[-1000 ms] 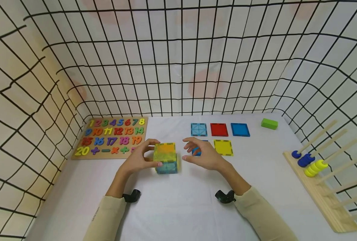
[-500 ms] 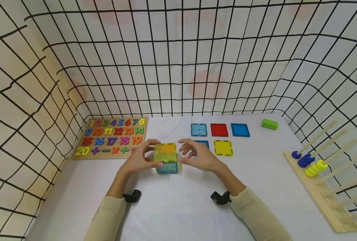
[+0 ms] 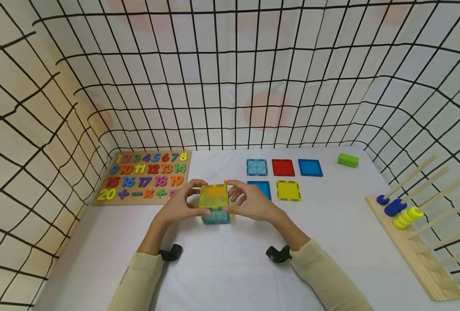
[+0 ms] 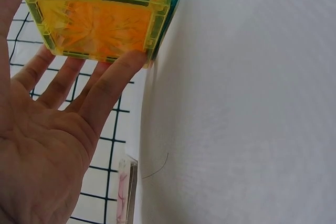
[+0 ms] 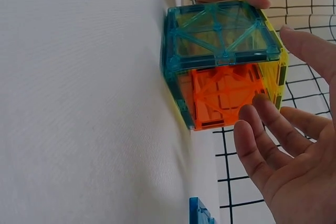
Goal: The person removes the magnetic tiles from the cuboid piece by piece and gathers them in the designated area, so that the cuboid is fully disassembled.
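A small cube of clear magnetic tiles [image 3: 214,198] stands on the white cloth, its top yellow and its front teal. My left hand [image 3: 178,204] holds its left side, thumb at the front and fingers at the back. My right hand [image 3: 255,202] reaches the right side, its thumb and index finger by the front and back corners; firm contact cannot be made out. In the right wrist view, an orange tile [image 5: 226,98] shows below the teal tile [image 5: 218,32], near my loosely bent fingers. The left wrist view shows a yellow tile [image 4: 94,22] with orange behind it.
A blue tile [image 3: 263,188] and yellow tile [image 3: 288,190] lie right of the cube. Behind them lie light-blue [image 3: 256,167], red [image 3: 282,167] and blue tiles [image 3: 310,167]. A number board [image 3: 142,177], green block [image 3: 348,160] and wooden bead rack [image 3: 412,246] stand around.
My right hand has moved left to the cube's right side, uncovering the nearer blue tile. My left hand and the cube have hardly moved.
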A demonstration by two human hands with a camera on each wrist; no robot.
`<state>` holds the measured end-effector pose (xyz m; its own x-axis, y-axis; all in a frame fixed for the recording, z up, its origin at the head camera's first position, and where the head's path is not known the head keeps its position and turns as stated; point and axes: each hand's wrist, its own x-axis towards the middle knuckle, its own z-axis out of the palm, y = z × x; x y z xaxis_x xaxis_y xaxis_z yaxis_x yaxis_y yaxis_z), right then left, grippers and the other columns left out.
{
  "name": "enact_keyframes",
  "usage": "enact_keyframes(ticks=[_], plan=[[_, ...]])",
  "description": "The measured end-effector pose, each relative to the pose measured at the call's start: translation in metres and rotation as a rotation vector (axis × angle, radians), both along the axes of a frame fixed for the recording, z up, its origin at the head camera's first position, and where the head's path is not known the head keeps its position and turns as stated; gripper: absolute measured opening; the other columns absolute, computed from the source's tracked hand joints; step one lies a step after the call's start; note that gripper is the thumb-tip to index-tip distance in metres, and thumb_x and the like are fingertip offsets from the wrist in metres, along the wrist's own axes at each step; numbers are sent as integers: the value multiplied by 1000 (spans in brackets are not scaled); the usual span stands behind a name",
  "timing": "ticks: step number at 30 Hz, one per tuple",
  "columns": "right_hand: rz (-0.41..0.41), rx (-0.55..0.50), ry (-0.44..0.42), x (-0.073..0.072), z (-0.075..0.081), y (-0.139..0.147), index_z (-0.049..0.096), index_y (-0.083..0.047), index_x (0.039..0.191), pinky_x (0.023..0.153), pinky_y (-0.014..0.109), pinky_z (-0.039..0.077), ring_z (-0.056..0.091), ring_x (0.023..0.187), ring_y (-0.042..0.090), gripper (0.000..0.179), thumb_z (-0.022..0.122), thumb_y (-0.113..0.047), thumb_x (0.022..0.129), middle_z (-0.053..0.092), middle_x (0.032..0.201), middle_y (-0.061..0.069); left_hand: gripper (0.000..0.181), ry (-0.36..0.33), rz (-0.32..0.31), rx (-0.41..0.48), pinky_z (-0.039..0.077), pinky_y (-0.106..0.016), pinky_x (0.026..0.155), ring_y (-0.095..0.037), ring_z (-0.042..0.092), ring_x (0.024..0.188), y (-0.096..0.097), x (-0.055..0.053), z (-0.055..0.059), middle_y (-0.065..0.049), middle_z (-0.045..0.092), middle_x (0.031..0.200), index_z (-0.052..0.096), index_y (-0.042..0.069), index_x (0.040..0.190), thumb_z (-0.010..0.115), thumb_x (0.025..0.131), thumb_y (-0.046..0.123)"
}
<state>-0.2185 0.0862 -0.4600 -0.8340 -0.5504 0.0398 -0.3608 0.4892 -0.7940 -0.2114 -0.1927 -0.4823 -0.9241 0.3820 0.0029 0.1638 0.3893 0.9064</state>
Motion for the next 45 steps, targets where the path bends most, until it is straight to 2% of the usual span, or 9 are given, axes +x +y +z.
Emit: enact_keyframes(ticks=[8,11,16,24,30,37,41,45], plan=[[-34,43,-13,-2,0,-9,47,-21,154,83,26,59,61,97,16,82,84,-44,84,63,110,-2,78,-1,-9,-3,59,-50,98,-40,44,144,0,-1,0,1,47,150,50,30,142,92,77,35],[-29,43,-8,-3,0,-12,48,-19,153,80,26,59,59,95,17,83,85,-46,83,62,108,-2,77,-1,-9,-1,59,-50,98,-40,44,143,-1,-1,0,0,47,149,51,32,141,92,76,35],[-27,27,11,-2,2,-15,53,-17,146,77,26,58,59,92,20,78,87,-43,81,61,101,-1,77,-3,-10,15,60,-48,97,-39,45,143,-1,0,0,1,47,149,51,33,140,93,76,33],[-77,-26,21,0,2,-16,59,-18,136,74,24,60,62,85,23,72,92,-36,75,62,95,0,78,0,-18,23,61,-44,94,-38,46,142,0,0,0,3,49,147,51,33,139,94,74,32],[-103,-74,93,1,2,-14,61,-16,133,66,25,58,62,78,27,72,94,-34,72,64,92,5,79,1,-4,12,61,-46,94,-37,46,143,1,1,2,2,50,146,51,30,140,95,74,31],[-148,-89,145,0,3,-3,64,-18,131,65,25,54,57,77,18,70,94,-37,70,64,90,5,75,-1,1,2,59,-51,98,-41,43,144,2,2,3,1,47,149,51,30,140,92,77,31],[-149,-120,170,-2,5,8,65,-17,130,64,30,55,58,77,21,68,94,-37,72,64,92,8,67,-7,12,-14,56,-56,102,-42,42,145,2,2,3,3,47,150,52,33,140,87,83,27],[-153,-144,210,-3,9,22,67,-16,129,66,41,60,60,82,28,66,93,-39,72,63,96,6,64,-12,14,-21,53,-59,104,-41,42,145,1,1,2,3,47,151,52,32,141,84,87,24]])
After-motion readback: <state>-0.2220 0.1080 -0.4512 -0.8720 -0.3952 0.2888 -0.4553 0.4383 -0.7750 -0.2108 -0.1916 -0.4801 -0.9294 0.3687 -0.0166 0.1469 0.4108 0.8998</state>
